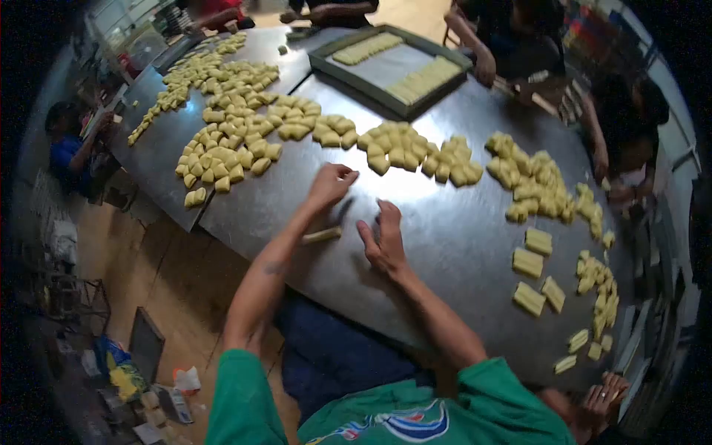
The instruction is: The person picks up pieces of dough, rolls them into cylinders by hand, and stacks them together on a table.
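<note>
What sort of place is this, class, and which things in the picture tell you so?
Probably a bakery or small food workshop: many pale pieces of what looks like dough lie on a large metal table, and a tray holds similar pieces packed in two neat blocks.

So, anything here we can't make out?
All in the head view:
Left hand: the back of the hand hides the palm, so whether it holds anything is unclear.
Right hand: its own back hides the palm.
Far dough pieces: too small and blurred to count.
Person in dark clothes: head cut off by the top edge.
</note>
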A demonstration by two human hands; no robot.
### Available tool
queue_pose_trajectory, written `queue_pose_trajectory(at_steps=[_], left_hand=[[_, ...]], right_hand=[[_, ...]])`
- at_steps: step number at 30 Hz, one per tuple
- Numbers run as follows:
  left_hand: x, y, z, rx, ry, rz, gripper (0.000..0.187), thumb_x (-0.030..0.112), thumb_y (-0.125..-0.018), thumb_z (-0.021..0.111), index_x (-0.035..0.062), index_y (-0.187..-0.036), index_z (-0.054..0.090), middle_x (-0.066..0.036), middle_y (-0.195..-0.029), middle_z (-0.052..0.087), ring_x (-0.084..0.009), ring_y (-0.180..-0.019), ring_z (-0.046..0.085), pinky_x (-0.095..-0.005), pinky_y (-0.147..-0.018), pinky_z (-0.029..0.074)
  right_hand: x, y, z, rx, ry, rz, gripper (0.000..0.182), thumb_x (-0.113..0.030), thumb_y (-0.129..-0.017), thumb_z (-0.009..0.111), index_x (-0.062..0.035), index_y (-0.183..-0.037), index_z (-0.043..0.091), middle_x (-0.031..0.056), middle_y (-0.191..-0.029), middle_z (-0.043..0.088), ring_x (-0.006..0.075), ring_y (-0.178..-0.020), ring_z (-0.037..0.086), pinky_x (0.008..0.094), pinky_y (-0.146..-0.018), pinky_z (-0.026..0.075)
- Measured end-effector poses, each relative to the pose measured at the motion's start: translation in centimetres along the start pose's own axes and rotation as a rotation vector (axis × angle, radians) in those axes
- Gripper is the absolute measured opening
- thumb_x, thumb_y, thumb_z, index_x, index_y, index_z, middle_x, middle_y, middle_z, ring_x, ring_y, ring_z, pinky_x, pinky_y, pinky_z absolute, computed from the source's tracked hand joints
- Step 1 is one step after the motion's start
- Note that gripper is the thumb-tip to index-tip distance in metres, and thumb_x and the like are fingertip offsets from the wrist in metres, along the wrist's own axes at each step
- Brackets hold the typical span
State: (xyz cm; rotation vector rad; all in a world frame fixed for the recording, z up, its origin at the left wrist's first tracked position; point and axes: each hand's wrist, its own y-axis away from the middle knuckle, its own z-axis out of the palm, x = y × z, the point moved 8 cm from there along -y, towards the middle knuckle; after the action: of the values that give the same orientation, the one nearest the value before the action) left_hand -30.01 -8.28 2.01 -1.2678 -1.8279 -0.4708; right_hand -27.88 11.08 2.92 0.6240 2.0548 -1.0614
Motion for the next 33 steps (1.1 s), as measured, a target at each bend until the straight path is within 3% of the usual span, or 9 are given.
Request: queue_pose_trajectory(at_steps=[1, 4, 10, 16, 18, 21, 23, 25, 33], left_hand=[[-1.6, -2.4, 2.4, -0.018, -0.045, -0.191, 0.043, 0.040, -0.083, 0.066, -0.0030, -0.078, 0.072, -0.020, -0.078, 0.070, -0.0317, -0.071, 0.069, -0.0401, -0.070, 0.054], [2.5, -3.2, 4.5, 0.117, -0.211, -0.582, 0.048, 0.038, -0.076, 0.068, 0.0008, -0.107, 0.066, -0.025, -0.111, 0.065, -0.0363, -0.105, 0.063, -0.0434, -0.093, 0.049], [5.1, 0.8, 1.7, 0.116, -0.042, -0.507, 0.037, 0.021, -0.072, 0.065, -0.0079, -0.095, 0.063, -0.031, -0.099, 0.065, -0.0420, -0.096, 0.065, -0.0448, -0.086, 0.051], [10.4, 12.4, -5.5, 0.099, -0.232, 0.157, 0.043, 0.009, -0.073, 0.070, 0.0025, -0.110, 0.049, -0.017, -0.093, 0.063, -0.0354, -0.082, 0.063, -0.0428, -0.068, 0.051], [13.6, 16.2, -6.4, 0.137, -0.467, 0.625, 0.046, 0.004, -0.073, 0.069, 0.0061, -0.113, 0.047, -0.015, -0.099, 0.062, -0.0344, -0.085, 0.063, -0.0420, -0.069, 0.053], [15.7, 20.4, -9.0, 0.284, -0.338, 0.718, 0.042, 0.001, -0.076, 0.066, 0.0066, -0.113, 0.047, -0.014, -0.098, 0.062, -0.0303, -0.091, 0.063, -0.0378, -0.070, 0.055], [15.0, 21.8, -10.9, 0.433, -0.103, 0.556, 0.039, 0.003, -0.083, 0.067, 0.0029, -0.118, 0.049, -0.013, -0.101, 0.063, -0.0224, -0.088, 0.065, -0.0324, -0.069, 0.056], [8.8, 20.9, -9.4, 0.189, 0.397, -0.225, 0.034, 0.011, -0.090, 0.066, -0.0012, -0.119, 0.054, -0.012, -0.101, 0.065, -0.0138, -0.083, 0.064, -0.0272, -0.067, 0.055], [8.3, 22.2, -6.9, 0.122, 0.748, -0.117, 0.026, 0.017, -0.091, 0.068, -0.0015, -0.109, 0.066, -0.006, -0.092, 0.066, -0.0093, -0.077, 0.061, -0.0224, -0.065, 0.051]], right_hand=[[1.5, 0.0, -0.7, 0.030, -0.055, 0.213, 0.051, -0.021, -0.090, 0.063, 0.0084, -0.125, 0.041, 0.0268, -0.118, 0.047, 0.0380, -0.110, 0.050, 0.0426, -0.092, 0.043], [3.3, 0.1, -1.5, 0.210, -0.109, 0.244, 0.038, -0.016, -0.093, 0.058, 0.0055, -0.122, 0.047, 0.0198, -0.115, 0.053, 0.0259, -0.093, 0.057, 0.0370, -0.083, 0.048], [7.4, 0.4, -1.5, 0.335, -0.377, 0.370, 0.031, -0.024, -0.093, 0.062, 0.0039, -0.108, 0.058, 0.0100, -0.089, 0.065, 0.0185, -0.081, 0.062, 0.0305, -0.072, 0.050], [1.2, 0.9, 3.0, -0.255, -1.153, 0.939, 0.031, -0.028, -0.093, 0.064, 0.0015, -0.104, 0.062, 0.0080, -0.083, 0.066, 0.0140, -0.060, 0.062, 0.0233, -0.052, 0.046], [-2.1, 1.6, 3.9, -0.368, -1.139, 0.832, 0.030, -0.026, -0.093, 0.064, 0.0014, -0.105, 0.061, 0.0087, -0.083, 0.066, 0.0147, -0.062, 0.064, 0.0232, -0.051, 0.046], [-6.0, 1.7, 4.3, -0.527, -1.205, 0.692, 0.027, -0.021, -0.093, 0.063, 0.0002, -0.109, 0.061, 0.0095, -0.086, 0.067, 0.0161, -0.067, 0.067, 0.0237, -0.051, 0.049], [-7.0, 1.3, 3.3, -0.489, -1.100, 0.650, 0.027, -0.018, -0.092, 0.065, 0.0006, -0.111, 0.061, 0.0096, -0.087, 0.067, 0.0160, -0.066, 0.067, 0.0237, -0.050, 0.049], [-7.7, 1.2, 3.0, -0.515, -0.948, 0.585, 0.028, -0.015, -0.090, 0.066, 0.0019, -0.112, 0.061, 0.0091, -0.089, 0.068, 0.0141, -0.068, 0.066, 0.0232, -0.050, 0.050], [-8.7, 3.0, 2.4, -0.577, -0.735, 0.464, 0.022, -0.015, -0.089, 0.068, 0.0028, -0.102, 0.067, 0.0070, -0.086, 0.067, 0.0126, -0.077, 0.062, 0.0268, -0.069, 0.051]])
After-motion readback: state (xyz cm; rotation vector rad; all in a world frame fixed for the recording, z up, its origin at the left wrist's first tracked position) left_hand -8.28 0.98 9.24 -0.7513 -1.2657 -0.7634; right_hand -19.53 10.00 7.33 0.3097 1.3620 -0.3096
